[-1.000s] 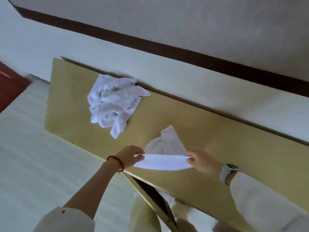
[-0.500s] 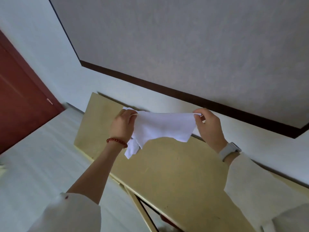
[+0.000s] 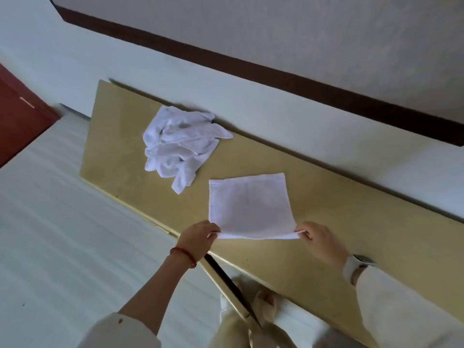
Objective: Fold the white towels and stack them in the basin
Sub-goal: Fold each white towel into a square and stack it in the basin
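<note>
A white towel (image 3: pixel 248 204) lies spread flat on the yellow counter (image 3: pixel 351 222), its far edge toward the wall (image 3: pixel 251 101) and its near edge lifted a little off the surface. The left hand (image 3: pixel 197 238) pinches the towel's near left corner, fingers curled around the cloth; a red bead bracelet (image 3: pixel 182 252) sits on that wrist. The right hand (image 3: pixel 320 241) pinches the near right corner the same way, a pale watch (image 3: pixel 356 266) on its wrist. The near edge runs taut between the two hands, right at the counter's front edge. Beyond the flat towel and to its left, close but apart from it, a crumpled pile of white towels (image 3: pixel 179 146) sits against the wall. No basin shows in this view.
</note>
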The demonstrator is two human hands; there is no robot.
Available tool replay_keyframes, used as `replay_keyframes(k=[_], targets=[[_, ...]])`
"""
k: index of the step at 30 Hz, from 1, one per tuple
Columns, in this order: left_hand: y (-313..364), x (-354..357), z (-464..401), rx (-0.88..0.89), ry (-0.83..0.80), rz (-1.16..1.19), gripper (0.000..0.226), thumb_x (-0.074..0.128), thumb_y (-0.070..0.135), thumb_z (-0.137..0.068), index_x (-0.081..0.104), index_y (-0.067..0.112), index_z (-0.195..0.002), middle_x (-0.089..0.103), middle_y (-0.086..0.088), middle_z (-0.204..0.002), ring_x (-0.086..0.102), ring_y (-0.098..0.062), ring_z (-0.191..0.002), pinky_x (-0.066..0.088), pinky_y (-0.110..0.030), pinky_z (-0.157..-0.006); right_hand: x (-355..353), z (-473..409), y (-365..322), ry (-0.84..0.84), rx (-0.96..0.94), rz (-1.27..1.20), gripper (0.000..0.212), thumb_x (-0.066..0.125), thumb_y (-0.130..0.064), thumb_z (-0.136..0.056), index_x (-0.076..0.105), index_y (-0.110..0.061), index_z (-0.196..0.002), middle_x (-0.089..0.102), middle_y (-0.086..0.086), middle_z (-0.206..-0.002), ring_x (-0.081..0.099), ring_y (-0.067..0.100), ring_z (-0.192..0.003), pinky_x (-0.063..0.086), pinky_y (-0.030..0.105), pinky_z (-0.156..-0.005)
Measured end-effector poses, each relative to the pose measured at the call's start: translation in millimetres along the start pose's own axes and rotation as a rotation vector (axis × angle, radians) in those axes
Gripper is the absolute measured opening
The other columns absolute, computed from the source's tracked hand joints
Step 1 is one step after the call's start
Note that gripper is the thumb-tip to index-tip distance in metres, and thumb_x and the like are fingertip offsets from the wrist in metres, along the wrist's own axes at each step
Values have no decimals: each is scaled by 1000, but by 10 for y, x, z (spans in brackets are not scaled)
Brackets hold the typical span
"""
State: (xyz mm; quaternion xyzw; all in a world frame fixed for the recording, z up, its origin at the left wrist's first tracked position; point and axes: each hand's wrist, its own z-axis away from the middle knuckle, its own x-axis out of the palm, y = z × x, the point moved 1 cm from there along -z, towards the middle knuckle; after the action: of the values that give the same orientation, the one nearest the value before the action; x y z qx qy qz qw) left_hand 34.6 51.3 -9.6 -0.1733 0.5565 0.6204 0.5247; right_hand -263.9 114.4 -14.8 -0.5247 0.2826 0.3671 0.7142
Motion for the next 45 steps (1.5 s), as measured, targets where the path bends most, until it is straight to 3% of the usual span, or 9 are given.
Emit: replay_keyframes(k=[3,7,12,15,20,24,29,40,45], targets=[[-54,199,-87,-84,-34,172,13,56,12,-88,66,11,-96,66,1,-93,60,-18,-90,42,-20,-75,182,30,173,-17,94,27,19,53,-7,-88,67,-10,-99,69,5,-98,61,26,-91,37,27,-73],[-98,186,-331,-279,151,450,3,62,10,-84,63,10,-88,61,-2,-79,54,-16,-77,34,-13,-60,164,-191,139,120,192,-160,17,53,-8,-89,66,-10,-99,60,1,-75,59,24,-74,31,19,-58],[-80,63,-801,-297,272,588,10,59,10,-87,64,6,-94,61,-2,-81,53,-14,-76,40,-13,-63,47,-692,-35,335,235,-325,16,51,-10,-88,65,-9,-96,59,-5,-80,52,8,-71,34,3,-56],[-126,71,-1067,-316,319,616,12,56,10,-88,64,6,-95,61,-1,-85,54,-13,-81,40,-14,-66,58,-971,-52,359,278,-311,16,48,-10,-88,63,-9,-94,57,-3,-75,50,11,-66,31,15,-53],[-292,218,-1331,-365,338,562,10,56,12,-87,66,13,-87,64,-2,-84,55,-15,-80,41,-26,-74,158,-1304,49,368,289,-275,17,46,-9,-89,62,-5,-94,56,-1,-73,50,13,-65,31,15,-52],[-388,258,-1422,-357,338,462,15,59,20,-86,70,14,-94,63,-4,-94,56,-15,-84,42,-25,-77,206,-1439,115,378,293,-242,17,45,-7,-89,62,-3,-93,57,3,-76,51,17,-70,33,23,-62],[-389,262,-1427,-359,350,402,14,60,25,-86,71,21,-94,59,2,-93,52,-9,-80,34,-16,-70,254,-1504,139,397,294,-225,17,45,-2,-87,62,0,-89,60,9,-78,52,20,-70,36,26,-62],[-288,219,-1451,-394,335,258,13,53,29,-90,59,20,-97,61,2,-99,56,-18,-87,45,-32,-73,283,-1494,142,410,227,-140,14,44,-1,-88,57,0,-92,51,12,-82,45,21,-75,36,30,-65],[-267,191,-1464,-399,320,185,15,51,29,-91,59,20,-98,61,2,-100,55,-20,-85,41,-31,-71,312,-1476,135,425,200,-68,15,45,0,-90,60,2,-90,54,20,-89,47,25,-76,40,33,-65]])
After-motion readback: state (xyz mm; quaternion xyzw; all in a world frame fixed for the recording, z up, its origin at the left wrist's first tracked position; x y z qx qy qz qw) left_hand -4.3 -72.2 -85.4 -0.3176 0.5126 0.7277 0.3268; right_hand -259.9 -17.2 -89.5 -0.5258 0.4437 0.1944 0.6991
